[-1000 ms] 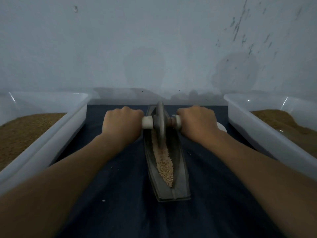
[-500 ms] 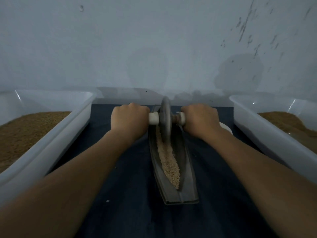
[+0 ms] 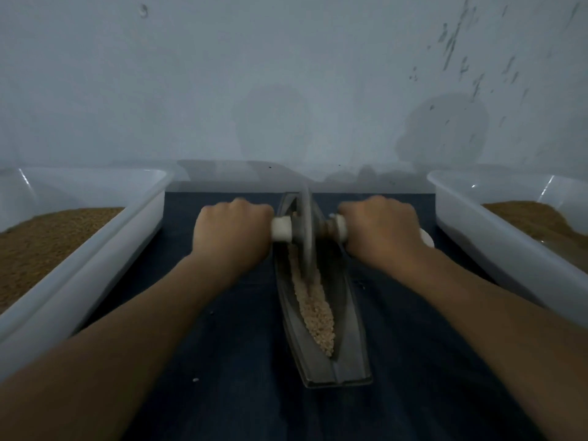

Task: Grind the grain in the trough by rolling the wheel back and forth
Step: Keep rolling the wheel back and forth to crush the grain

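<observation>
A white tub point(image 3: 105, 249) of brown meal stood at left. The left hand point(image 3: 234, 232) was clenched round the handle point(image 3: 281, 229) of the wheel point(image 3: 307, 230), which stood upright near the far end of the trough point(image 3: 351, 329), on pale grain point(image 3: 315, 310). The right hand point(image 3: 381, 230) gripped the opposite handle end. A second tub point(image 3: 496, 249) stood at right.

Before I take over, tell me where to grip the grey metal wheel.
Grip the white axle handles either side of the grey metal wheel, from above, as the left hand and right hand do. The thin disc stands on edge in the narrow dark trough, rim in the pale grain.
</observation>
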